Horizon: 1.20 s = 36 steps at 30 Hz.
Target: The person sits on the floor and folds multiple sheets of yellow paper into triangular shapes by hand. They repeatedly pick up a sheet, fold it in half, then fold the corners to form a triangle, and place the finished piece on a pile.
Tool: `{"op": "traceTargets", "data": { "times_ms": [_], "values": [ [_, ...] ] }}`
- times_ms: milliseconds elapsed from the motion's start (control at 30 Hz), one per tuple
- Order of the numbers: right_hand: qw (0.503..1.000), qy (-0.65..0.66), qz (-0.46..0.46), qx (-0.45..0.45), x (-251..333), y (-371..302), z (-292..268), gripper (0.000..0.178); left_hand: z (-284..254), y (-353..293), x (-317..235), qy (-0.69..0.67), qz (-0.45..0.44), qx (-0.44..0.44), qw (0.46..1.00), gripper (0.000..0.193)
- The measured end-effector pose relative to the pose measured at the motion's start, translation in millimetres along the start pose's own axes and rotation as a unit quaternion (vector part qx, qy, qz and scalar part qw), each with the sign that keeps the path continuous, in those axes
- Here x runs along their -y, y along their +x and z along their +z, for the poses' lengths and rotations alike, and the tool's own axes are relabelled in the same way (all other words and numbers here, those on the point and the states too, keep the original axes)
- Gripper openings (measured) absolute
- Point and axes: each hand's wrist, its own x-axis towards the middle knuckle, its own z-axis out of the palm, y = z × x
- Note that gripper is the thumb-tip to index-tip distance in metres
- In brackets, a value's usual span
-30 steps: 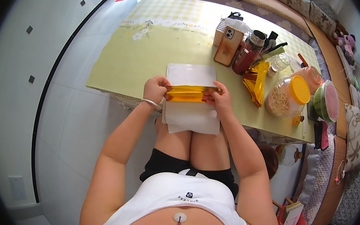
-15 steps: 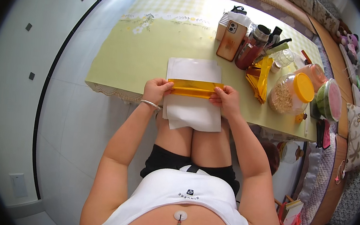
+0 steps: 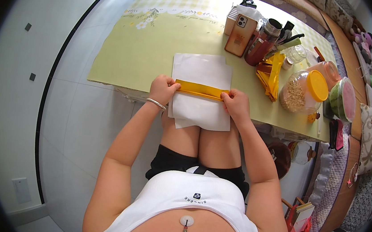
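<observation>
A shiny gold foil strip (image 3: pixel 201 90) stretches level between my two hands, above white paper sheets (image 3: pixel 202 68). My left hand (image 3: pixel 163 89) pinches its left end between thumb and fingers, a pale bangle on that wrist. At the strip's right end, my right hand (image 3: pixel 236 104) grips it the same way. The strip looks narrow, with a fold line along its length. The sheets lie at the table's near edge, and their lower part hangs over toward my thighs. More folded gold foil (image 3: pixel 269 77) lies in a bundle to the right.
The table (image 3: pixel 128 61) has a pale green cloth. At its right stand a phone (image 3: pixel 240 35), a red thermos (image 3: pixel 262 43), a yellow-lidded jar (image 3: pixel 296 93) of grain-like bits and a cut watermelon half (image 3: pixel 342 99) under wrap. A brown round stool (image 3: pixel 279 160) shows below the table.
The gold foil has become narrower between my hands, its lower part folded up. My right fingers have closed in more tightly. The view has shifted slightly.
</observation>
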Motion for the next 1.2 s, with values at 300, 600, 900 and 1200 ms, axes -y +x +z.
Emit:
{"op": "traceTargets", "data": {
  "times_ms": [300,600,900,1200],
  "values": [
    [0.991,-0.111,-0.057,-0.045,6.2,-8.8,0.0,0.022,-8.8,6.4,-10.8,0.030,-0.028,0.059,0.997,0.022],
    [0.888,-0.324,-0.287,-0.154,17.7,-17.2,7.6,0.042,-9.6,5.4,-23.7,0.249,0.454,-0.005,0.856,0.035],
    [0.860,-0.321,-0.395,-0.016,-17.2,-29.4,25.0,0.048,-17.2,3.1,16.9,0.341,0.425,0.171,0.821,0.056],
    [0.780,-0.436,-0.448,-0.034,-8.8,-13.8,-4.5,0.037,-41.5,-1.0,-11.8,0.365,0.375,0.128,0.842,0.044]
  ]
}}
